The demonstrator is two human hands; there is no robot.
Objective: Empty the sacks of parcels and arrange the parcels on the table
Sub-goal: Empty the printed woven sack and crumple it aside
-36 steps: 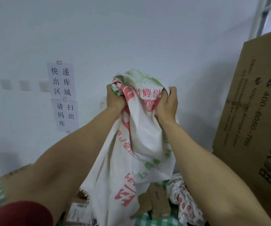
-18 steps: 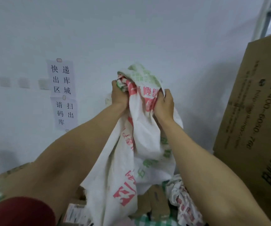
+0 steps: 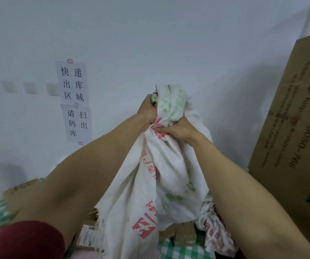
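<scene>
Both hands up in front of me, arms stretched out toward the far wall [image 3: 169, 43]. Left hand [image 3: 147, 112] is fisted tight on the bunched top of the sack [image 3: 169, 165], on its left side. Right hand [image 3: 176, 130] is clamped on the same bunch, just right of and a bit below the left, fingers [image 3: 161, 130] wrapped across the gathered neck. The two hands are nearly touching.

Sack is white woven cloth with red and green print. A crumpled tuft sticks up above my fists; the rest hangs slack between my forearms, lower hem frayed at near left. It looks limp; contents can't be told.

Below the sack: brown cardboard parcels [image 3: 180, 231] partly hidden behind the cloth, one more with a white label [image 3: 88, 236] at near left. A second crumpled sack [image 3: 215, 228] with red print lies near right, just beside the hanging one. All of it sits on a table with a green-white check cloth [image 3: 182, 251]; more of that cloth shows at far left edge, blurred.

Right side: a big cardboard box [image 3: 292, 137] standing upright, printed text running sideways. On the wall, left of my hands, two paper signs [image 3: 74, 101], one above the other. Dark red sleeve [image 3: 23, 242] on my left arm at the near edge.
</scene>
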